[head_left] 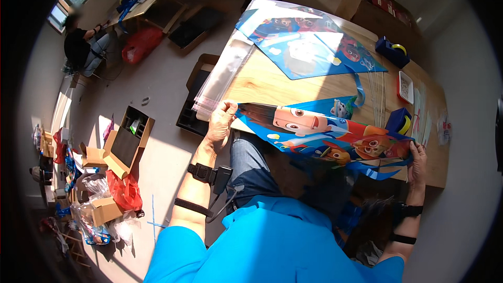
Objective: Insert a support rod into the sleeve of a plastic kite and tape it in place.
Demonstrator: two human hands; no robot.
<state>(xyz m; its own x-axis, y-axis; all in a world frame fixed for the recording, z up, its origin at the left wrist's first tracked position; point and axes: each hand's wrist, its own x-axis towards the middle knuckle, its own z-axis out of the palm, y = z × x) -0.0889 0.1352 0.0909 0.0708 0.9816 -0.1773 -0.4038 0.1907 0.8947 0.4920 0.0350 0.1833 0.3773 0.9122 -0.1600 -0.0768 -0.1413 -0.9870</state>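
Note:
A blue kite sail [314, 131] printed with cartoon figures stretches between my hands over the near edge of the wooden table [262, 85]. My left hand [221, 123] pinches its left corner. At the other end, my right hand [417, 161] grips the right corner, with the thumb on top. The lower edge of the sail hangs past the table in folds, and a blue strip [374, 170] curls along it near my right hand. Farther back on the table lie more printed blue kite sails [293, 63], partly glaring in sunlight.
Clear plastic sleeves [222, 76] lie along the table's left side. Thin rods [375, 91], a small tray [405, 87] and two blue tape dispensers [392, 52] are at the right. Open cartons [128, 139] and red bags [124, 191] stand on the floor. A person [84, 47] sits far left.

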